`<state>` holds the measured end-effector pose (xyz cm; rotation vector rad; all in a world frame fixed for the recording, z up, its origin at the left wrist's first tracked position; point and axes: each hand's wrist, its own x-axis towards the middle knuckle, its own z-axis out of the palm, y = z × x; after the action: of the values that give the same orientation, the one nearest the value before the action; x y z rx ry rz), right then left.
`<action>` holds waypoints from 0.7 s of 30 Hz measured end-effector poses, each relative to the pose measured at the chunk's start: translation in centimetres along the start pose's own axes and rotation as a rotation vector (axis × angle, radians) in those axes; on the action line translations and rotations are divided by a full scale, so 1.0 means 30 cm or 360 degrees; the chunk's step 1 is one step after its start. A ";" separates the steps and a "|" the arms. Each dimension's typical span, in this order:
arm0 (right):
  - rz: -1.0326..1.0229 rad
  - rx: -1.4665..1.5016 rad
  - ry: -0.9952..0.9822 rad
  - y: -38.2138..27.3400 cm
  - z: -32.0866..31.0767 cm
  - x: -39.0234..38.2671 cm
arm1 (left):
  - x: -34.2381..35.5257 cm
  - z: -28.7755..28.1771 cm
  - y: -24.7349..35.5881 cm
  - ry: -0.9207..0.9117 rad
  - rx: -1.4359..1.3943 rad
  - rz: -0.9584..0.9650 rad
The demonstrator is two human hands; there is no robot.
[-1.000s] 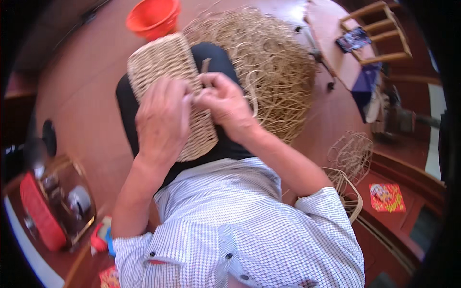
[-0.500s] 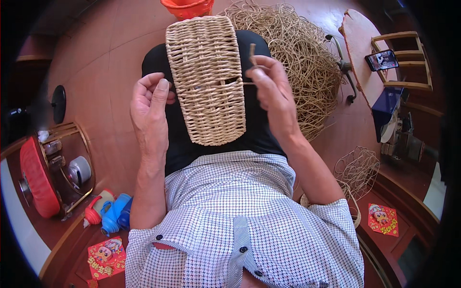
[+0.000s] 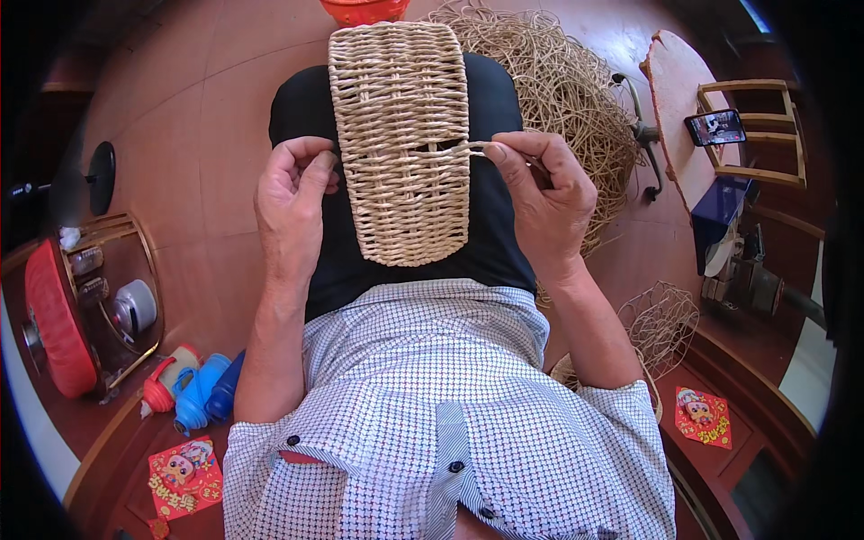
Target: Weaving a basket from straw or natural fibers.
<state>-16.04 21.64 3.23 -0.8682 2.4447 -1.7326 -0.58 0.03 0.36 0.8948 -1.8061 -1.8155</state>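
A straw-coloured woven wicker piece [image 3: 400,211] lies lengthwise over my dark-trousered lap, its far end toward the floor. A narrow dark gap crosses its right half. From the right edge by this gap comes a thin twisted cord strand [image 3: 478,150]. My right hand [image 3: 556,193] pinches that strand between thumb and forefinger, just off the edge. My left hand [image 3: 295,193] is beside the left edge, thumb and fingers curled together; whatever they may hold is hidden.
A large tangled heap of cord [image 3: 567,99] lies on the floor at far right, with a red basket [image 3: 364,11] beyond the wicker piece. A phone [image 3: 715,127] stands by a small wooden chair [image 3: 765,135]. Blue bottles [image 3: 195,396] and a red-seated stool [image 3: 58,319] are at left.
My right hand has moved down and to the right, and the strand end that stood up above it no longer shows. My left fingers have drawn closer together by the left edge.
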 end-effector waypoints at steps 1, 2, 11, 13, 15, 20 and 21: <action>-0.0002 -0.0003 -0.0001 -0.001 0.004 0.004 | 0.000 0.000 -0.001 0.0000 -0.0004 0.0000; -0.0132 -0.0126 0.0018 -0.003 0.008 0.007 | 0.001 0.000 -0.002 -0.0001 -0.0004 0.0004; 0.0012 -0.0001 -0.0095 0.004 0.052 -0.007 | 0.003 0.000 -0.006 0.0008 -0.0021 -0.0008; 0.0249 0.0266 -0.0173 0.014 0.058 0.002 | 0.004 0.000 -0.004 0.0010 -0.0009 -0.0021; 0.0747 0.0838 -0.0273 0.026 0.060 0.017 | 0.003 -0.002 -0.005 -0.0012 -0.0010 -0.0031; 0.1033 0.0988 -0.0436 0.025 0.046 0.051 | 0.004 -0.010 -0.007 -0.0016 -0.0044 -0.0031; 0.1065 0.1027 -0.0491 0.020 0.047 0.056 | 0.005 -0.011 -0.007 -0.0021 -0.0038 -0.0032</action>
<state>-17.26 19.81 2.66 -0.1843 1.5429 -1.7489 -0.42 -0.30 0.16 0.8970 -1.7860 -1.8557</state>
